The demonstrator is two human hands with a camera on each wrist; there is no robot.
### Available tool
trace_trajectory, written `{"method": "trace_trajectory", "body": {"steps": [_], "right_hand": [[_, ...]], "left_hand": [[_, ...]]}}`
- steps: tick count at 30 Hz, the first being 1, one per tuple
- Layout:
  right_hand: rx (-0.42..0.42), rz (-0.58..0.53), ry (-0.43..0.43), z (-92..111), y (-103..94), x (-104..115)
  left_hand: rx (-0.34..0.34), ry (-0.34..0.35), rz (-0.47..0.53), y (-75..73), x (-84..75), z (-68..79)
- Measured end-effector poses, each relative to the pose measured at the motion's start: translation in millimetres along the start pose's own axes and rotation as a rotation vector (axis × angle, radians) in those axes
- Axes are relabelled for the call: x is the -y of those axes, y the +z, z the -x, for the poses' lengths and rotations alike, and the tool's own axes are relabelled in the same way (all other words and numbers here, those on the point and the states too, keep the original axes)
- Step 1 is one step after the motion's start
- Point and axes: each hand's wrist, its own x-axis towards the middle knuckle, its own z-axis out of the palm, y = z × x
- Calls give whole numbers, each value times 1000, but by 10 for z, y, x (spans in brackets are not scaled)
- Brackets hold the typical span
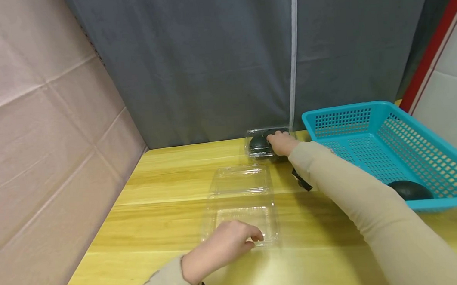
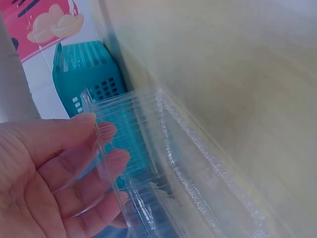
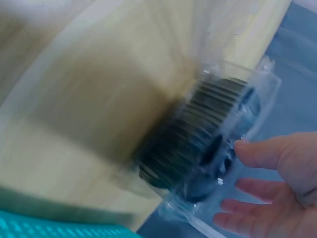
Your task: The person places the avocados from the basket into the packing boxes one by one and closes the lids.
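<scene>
Left hand [image 1: 227, 242]: open clear plastic clamshell [image 1: 244, 212] pinched at near rim, on table [image 1: 140, 233]
Right hand [image 1: 283, 143]: fingers spread at clear plastic box [image 3: 208, 134] filled with dark rounded objects [image 1: 259, 145]
Teal perforated plastic basket [image 1: 347, 107]: placed right

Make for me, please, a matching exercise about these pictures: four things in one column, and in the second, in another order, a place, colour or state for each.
1. left hand
2. right hand
3. basket
4. curtain

A. grey, behind the table
B. at the far clear container with dark objects inside
C. turquoise, on the table's right side
D. pinches the edge of the open clear container

Pairs: 1-D, 2-B, 3-C, 4-A
</scene>
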Motion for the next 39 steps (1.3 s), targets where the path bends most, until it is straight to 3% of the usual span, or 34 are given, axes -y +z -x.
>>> {"method": "trace_trajectory", "body": {"steps": [6, 13, 19, 31, 39], "right_hand": [[-10, 33, -56, 32, -227, -121], [-9, -12, -77, 109, -422, -287], [-40, -59, -70, 204, -540, -458], [-75, -90, -60, 498, -738, -822], [-76, -65, -86, 719, -641, -1014]], "left_hand": [[6, 67, -22, 45, -81, -95], [-19, 153, -99, 88, -215, -226], [-4, 209, -97, 133, -305, -360], [12, 246, -20, 199, -399, -556], [-12, 234, -41, 242, -396, -619]]}}
